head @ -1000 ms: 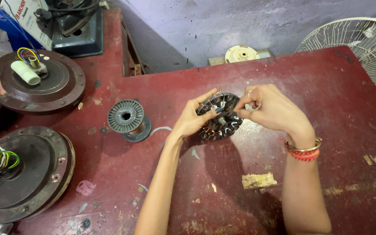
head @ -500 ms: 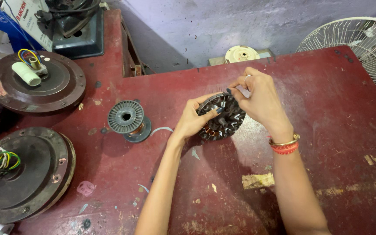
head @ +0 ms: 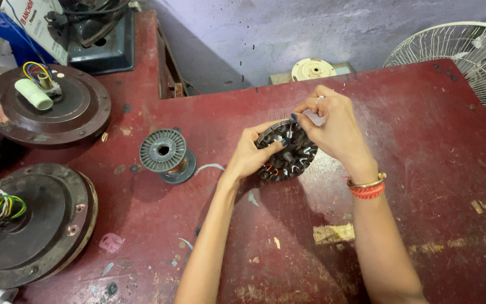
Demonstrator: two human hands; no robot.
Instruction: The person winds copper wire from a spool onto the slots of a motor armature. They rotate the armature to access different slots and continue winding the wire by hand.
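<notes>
A round dark fan stator [head: 289, 156] with slotted teeth and white slot liners stands tilted on the red worktable [head: 423, 129]. My left hand [head: 252, 154] grips its left rim and holds it up. My right hand [head: 331, 125], with bangles at the wrist, is above its upper right edge, fingertips pinched on a small pale strip at the slots. A second grey stator core [head: 164, 151] with copper winding lies flat to the left, apart from both hands.
Two round brown fan motor housings [head: 46, 107] [head: 29, 225] with coloured wires sit at the left. A white wire fan guard [head: 468, 62] leans at the right edge. A cream disc [head: 314, 69] lies beyond the table's far edge. Paper scraps [head: 333, 233] dot the tabletop.
My right hand has moved left and up over the stator's top edge, fingers now pinched at the slots. The left hand keeps its hold on the stator, which has tipped up slightly.
</notes>
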